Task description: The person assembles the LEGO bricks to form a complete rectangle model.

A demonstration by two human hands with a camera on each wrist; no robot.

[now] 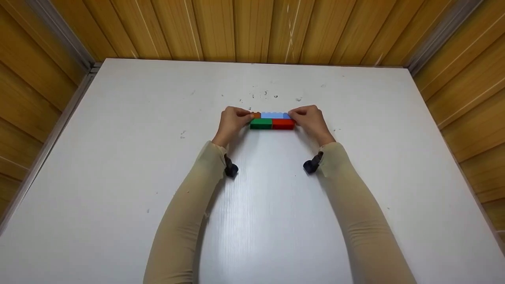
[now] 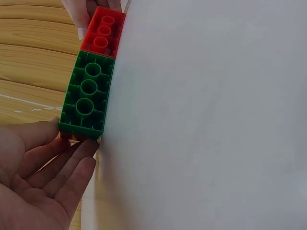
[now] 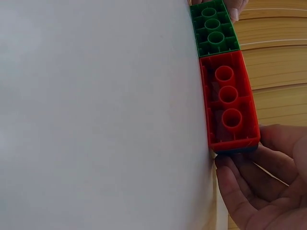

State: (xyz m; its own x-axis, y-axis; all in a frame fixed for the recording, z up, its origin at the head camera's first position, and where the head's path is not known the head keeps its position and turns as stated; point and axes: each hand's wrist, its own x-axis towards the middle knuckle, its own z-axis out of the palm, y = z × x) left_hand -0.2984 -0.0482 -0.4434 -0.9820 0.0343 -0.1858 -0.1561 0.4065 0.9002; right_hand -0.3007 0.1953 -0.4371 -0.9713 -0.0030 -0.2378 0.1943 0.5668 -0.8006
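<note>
A green brick (image 1: 261, 124) and a red brick (image 1: 283, 124) sit end to end, their hollow undersides showing in both wrist views. Joined behind them is a row with an orange brick (image 1: 256, 115) at the left, a light blue brick (image 1: 273, 115) in the middle and a darker blue brick (image 1: 287, 115) at the right. My left hand (image 1: 232, 123) pinches the orange end between thumb and fingers. At the opposite end, my right hand (image 1: 313, 121) pinches the darker blue brick. In the left wrist view, the green brick (image 2: 87, 91) lies just beyond my left fingertips.
A white table (image 1: 252, 205) with small dark scuffs past the bricks spreads under both arms. Wood-patterned panels (image 1: 252, 29) stand along its back and sides. A small black wrist camera (image 1: 231, 169) is strapped at the left cuff, another black camera (image 1: 311, 166) at the right.
</note>
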